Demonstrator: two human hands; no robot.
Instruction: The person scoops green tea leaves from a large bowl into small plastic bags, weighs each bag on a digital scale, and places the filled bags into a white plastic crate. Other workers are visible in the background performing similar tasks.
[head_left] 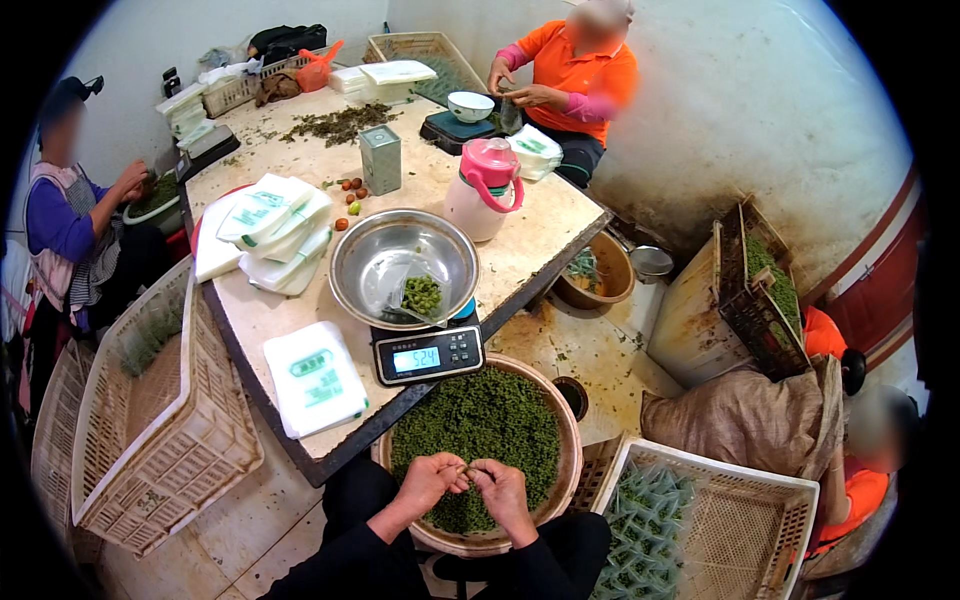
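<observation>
My left hand (428, 486) and my right hand (502, 494) meet over a wide basin (570, 440) heaped with small green peppercorns (475, 415). Both are closed, thumbs and fingertips pinched together, almost touching each other. Whatever lies between the fingertips is too small to name. Just beyond the basin, a digital scale (430, 354) with a lit display sits at the table corner. On it stands a steel bowl (350, 262) holding a clear bag of green peppercorns (423, 295). A stack of printed plastic bags (316, 378) lies left of the scale.
On the table (330, 160) are a pink jug (484, 195), a metal tin (381, 160) and more bag stacks (275, 225). A crate (745, 520) with filled bags stands right of the basin, another crate (170, 460) at left. Co-workers sit at far left, far side and right.
</observation>
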